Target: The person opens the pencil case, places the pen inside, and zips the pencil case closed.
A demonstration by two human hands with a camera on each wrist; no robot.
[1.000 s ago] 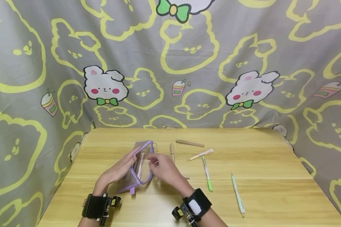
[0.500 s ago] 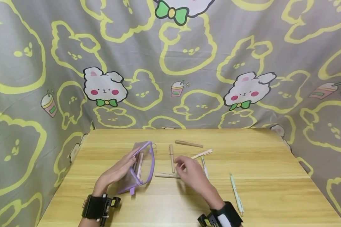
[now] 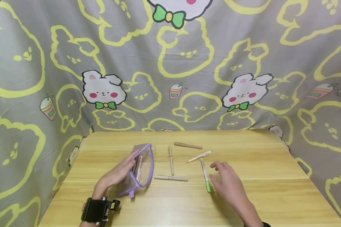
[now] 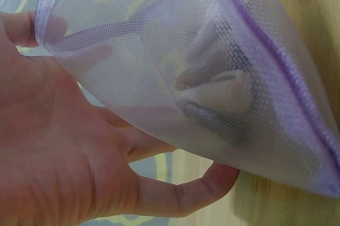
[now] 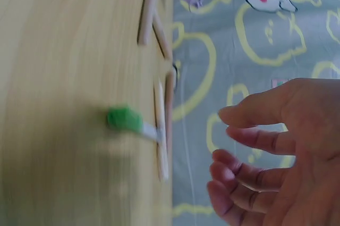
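Pouch [image 3: 147,169] gaping on bench [image 3: 164,203].
We see left hand [image 3: 117,173] gripping it, likely lest it collapse; right hand [image 3: 228,184], empty and relaxed, hovers by green-ended pen [image 3: 205,175].

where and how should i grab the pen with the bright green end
Probably best pinched mid-barrel: the green-ended pen between thumb and fingers, with the right hand coming from above and the pen's right. It lies flat and slim, pointing away from the person, its far end close to the pale yellow pen.
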